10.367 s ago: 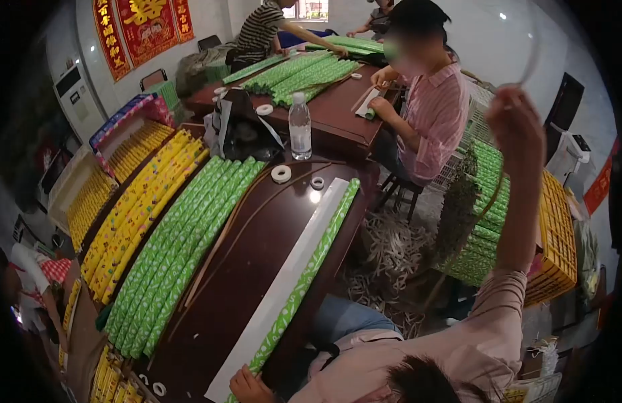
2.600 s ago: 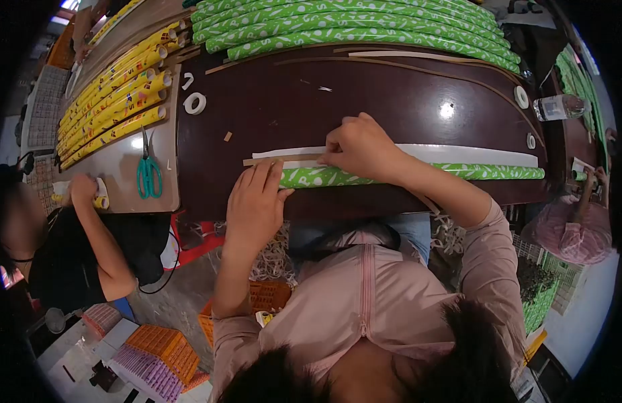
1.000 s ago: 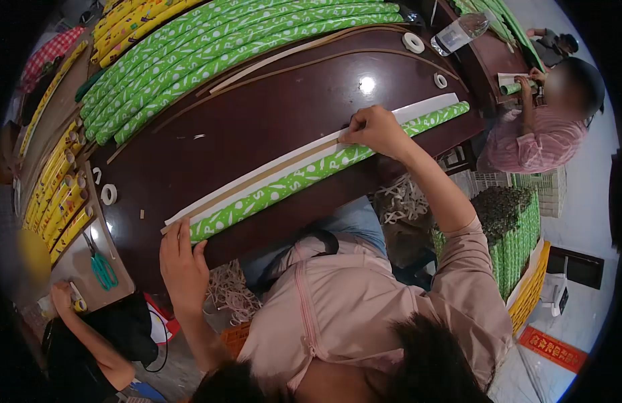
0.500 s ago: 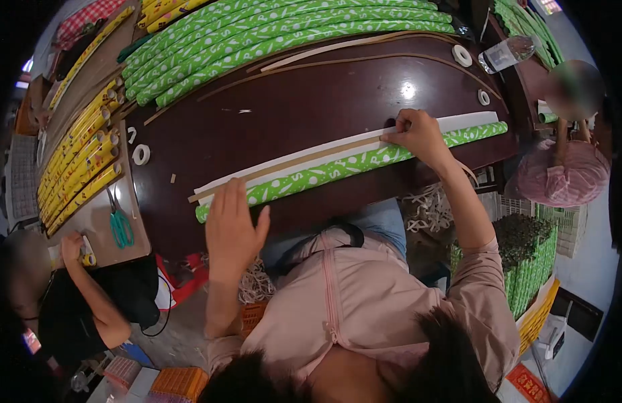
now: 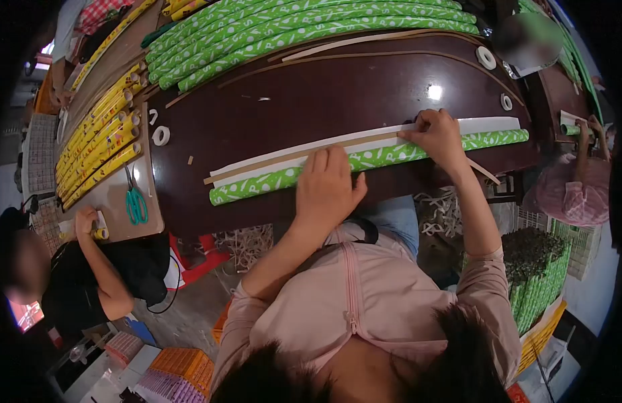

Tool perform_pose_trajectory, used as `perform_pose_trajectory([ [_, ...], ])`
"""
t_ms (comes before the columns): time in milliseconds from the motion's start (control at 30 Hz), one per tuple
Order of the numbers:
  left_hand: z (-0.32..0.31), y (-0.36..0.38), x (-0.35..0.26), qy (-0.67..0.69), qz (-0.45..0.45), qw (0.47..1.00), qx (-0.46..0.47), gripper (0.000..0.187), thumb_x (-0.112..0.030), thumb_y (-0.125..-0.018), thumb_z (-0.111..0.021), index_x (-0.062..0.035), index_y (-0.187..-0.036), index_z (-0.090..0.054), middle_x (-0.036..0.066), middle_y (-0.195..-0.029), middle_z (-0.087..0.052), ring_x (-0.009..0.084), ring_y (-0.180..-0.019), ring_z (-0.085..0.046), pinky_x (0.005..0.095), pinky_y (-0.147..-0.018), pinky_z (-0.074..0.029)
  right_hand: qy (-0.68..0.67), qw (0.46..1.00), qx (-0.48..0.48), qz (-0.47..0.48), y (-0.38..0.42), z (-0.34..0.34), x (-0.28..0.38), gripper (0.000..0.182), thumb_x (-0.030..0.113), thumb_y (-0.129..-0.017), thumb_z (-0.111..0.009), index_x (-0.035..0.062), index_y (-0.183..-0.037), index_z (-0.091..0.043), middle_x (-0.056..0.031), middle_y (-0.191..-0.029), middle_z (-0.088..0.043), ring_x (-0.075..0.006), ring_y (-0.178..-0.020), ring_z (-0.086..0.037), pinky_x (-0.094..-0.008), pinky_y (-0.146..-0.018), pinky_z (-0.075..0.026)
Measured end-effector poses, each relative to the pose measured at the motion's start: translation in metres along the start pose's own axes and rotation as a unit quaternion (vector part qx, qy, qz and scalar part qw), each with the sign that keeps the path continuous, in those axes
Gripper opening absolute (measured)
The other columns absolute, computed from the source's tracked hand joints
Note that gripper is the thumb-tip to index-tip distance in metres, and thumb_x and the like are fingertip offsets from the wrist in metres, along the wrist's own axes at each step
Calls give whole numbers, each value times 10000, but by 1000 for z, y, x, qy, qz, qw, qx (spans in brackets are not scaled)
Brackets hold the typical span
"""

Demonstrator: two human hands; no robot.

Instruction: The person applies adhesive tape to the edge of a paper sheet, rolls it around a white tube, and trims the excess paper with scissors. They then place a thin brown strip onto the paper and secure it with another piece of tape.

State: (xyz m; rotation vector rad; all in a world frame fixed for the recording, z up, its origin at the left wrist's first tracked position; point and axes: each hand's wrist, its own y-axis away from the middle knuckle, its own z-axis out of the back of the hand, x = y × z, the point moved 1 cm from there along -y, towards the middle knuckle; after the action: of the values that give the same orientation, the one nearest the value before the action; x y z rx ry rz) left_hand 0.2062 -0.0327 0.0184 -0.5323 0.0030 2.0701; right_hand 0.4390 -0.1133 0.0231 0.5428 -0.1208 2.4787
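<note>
A roll of green wrapping paper (image 5: 257,185) with white printed shapes lies across the dark table, its white inner edge (image 5: 489,123) turned up along the far side. Along that white edge runs a narrow tan tape strip (image 5: 271,162). My left hand (image 5: 330,187) rests over the roll near its middle, fingers laid flat on the strip and paper, thumb apart. Farther right, my right hand (image 5: 435,138) is closed, pinching the strip between thumb and fingers. A loose pale tail of strip (image 5: 484,172) shows beyond my right wrist.
Finished green rolls (image 5: 311,37) are stacked at the back, yellow rolls (image 5: 99,141) at left. White tape rings (image 5: 485,58) and teal-handled scissors (image 5: 136,205) lie around. One co-worker's hand (image 5: 86,220) is at left; another person in pink (image 5: 569,191) sits at right.
My left hand has slid right along the strip from the roll's left end to near its middle. My right hand keeps its pinch. The whole view has shifted slightly.
</note>
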Motion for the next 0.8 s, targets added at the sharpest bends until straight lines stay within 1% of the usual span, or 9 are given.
perform_pose_trajectory([
  [67, -15, -12, -16, 7, -74, 996, -45, 570, -265, -792, -671, 97, -1212, -540, 192, -1101, -561, 322, -1056, -532, 419, -966, -449, -6, 1000, 1, -1, 2, 0, 2, 325, 323, -629, -848, 65, -646, -651, -71, -645, -637, -285, -761, -615, -399, -708, -489],
  [167, -31, -23, -41, -3, -116, 992, -59, 604, -266, -795, -671, 93, -1256, -515, 193, -1121, -560, 321, -1072, -529, 415, -981, -443, 3, 1000, -3, -4, 3, -2, 1, 311, 347, -636, -826, 84, -641, -659, -60, -656, -644, -282, -774, -612, -407, -739, -465],
  [200, -33, -25, -46, -15, -114, 993, -33, 588, -239, -824, -610, 103, -1289, -495, 194, -1171, -553, 308, -1143, -514, 385, -1017, -421, 12, 1000, -7, -1, 3, -1, 1, 308, 351, -634, -823, 89, -642, -662, -57, -661, -646, -276, -787, -611, -406, -744, -456],
  [333, -42, -28, -41, -31, -139, 988, -56, 464, -86, -837, -524, 107, -1259, -513, 184, -1149, -572, 300, -1083, -556, 368, -975, -455, 3, 999, -29, 13, 3, -5, -2, 291, 369, -626, -816, 116, -654, -674, -52, -683, -655, -266, -818, -607, -412, -761, -435],
  [433, -38, -23, -31, -22, -135, 990, -26, 423, -104, -847, -537, 91, -1222, -534, 175, -1157, -581, 290, -1059, -572, 384, -917, -480, -8, 1000, 7, 14, 5, -5, 7, 275, 374, -629, -802, 123, -682, -703, -62, -690, -661, -284, -816, -610, -406, -756, -435],
  [533, -30, -11, -24, -29, -123, 992, -19, 414, -104, -867, -566, 71, -1240, -525, 180, -1169, -578, 308, -1050, -573, 396, -908, -479, 40, 998, -16, 38, 12, -16, 21, 264, 372, -624, -781, 122, -691, -729, -70, -685, -659, -274, -816, -607, -417, -744, -429],
  [700, -26, -5, -20, -21, -128, 991, -13, 403, -89, -874, -612, 59, -1239, -526, 187, -1178, -574, 334, -1101, -559, 416, -927, -474, 49, 997, -13, 55, 21, -1, 23, 229, 340, -669, -775, 121, -682, -708, -23, -739, -662, -246, -890, -585, -388, -837, -388],
  [767, -26, -4, -19, -15, -117, 993, -7, 395, -68, -869, -620, 65, -1230, -531, 191, -1190, -568, 335, -1100, -558, 421, -923, -475, -4, 994, 7, 111, 19, 19, 4, 250, 337, -676, -781, 99, -704, -712, -37, -741, -674, -254, -821, -611, -395, -782, -427],
  [800, -25, -4, -19, -15, -116, 993, -7, 395, -68, -869, -620, 65, -1230, -531, 191, -1190, -568, 335, -1100, -558, 421, -923, -475, -66, 990, 70, 98, 17, 39, -9, 249, 290, -722, -781, 52, -746, -712, -68, -730, -680, -242, -723, -638, -375, -709, -468],
])
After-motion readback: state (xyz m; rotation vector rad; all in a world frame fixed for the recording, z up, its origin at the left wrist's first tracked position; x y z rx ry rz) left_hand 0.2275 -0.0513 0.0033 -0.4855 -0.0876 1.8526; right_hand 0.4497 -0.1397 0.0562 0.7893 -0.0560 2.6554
